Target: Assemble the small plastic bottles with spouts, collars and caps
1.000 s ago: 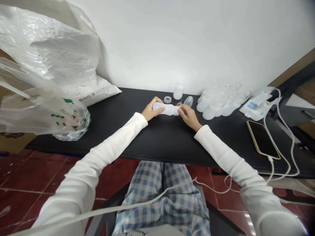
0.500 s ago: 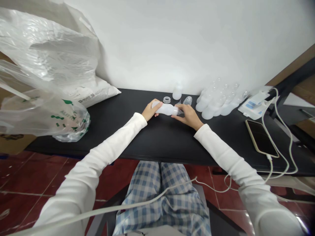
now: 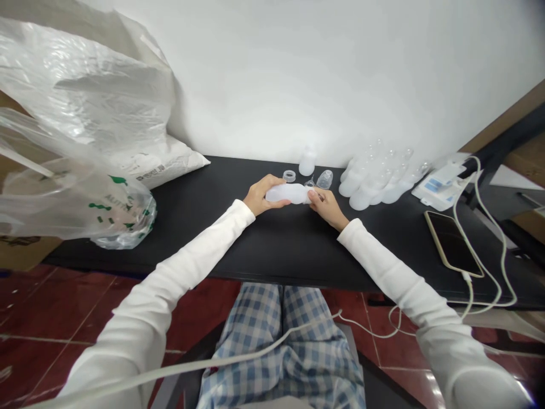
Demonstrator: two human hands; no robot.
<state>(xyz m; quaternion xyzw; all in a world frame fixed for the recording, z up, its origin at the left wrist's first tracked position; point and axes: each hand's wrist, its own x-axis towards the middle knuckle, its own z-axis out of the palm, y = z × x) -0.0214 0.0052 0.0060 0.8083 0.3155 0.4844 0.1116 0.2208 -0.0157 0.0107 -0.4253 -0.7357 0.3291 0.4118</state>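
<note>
Left hand [image 3: 259, 197]: fingers [image 3: 267, 183] curled round the left end of a translucent plastic bottle [image 3: 290, 193]. It's held sideways low over the bench [image 3: 272, 244], middle-far; can't tell if it touches. Right hand [image 3: 327, 205]: fingers [image 3: 315, 196] pinched narrow on the bottle's right end, at the neck. Just beyond: clear ring [image 3: 289, 175], clear dome cap [image 3: 325, 179], small upright white container [image 3: 307, 165]. Right: row of lying bottles [image 3: 374, 180], phone [image 3: 453, 243] with cable plugged in. Far left: plastic bag [image 3: 85, 210].
</note>
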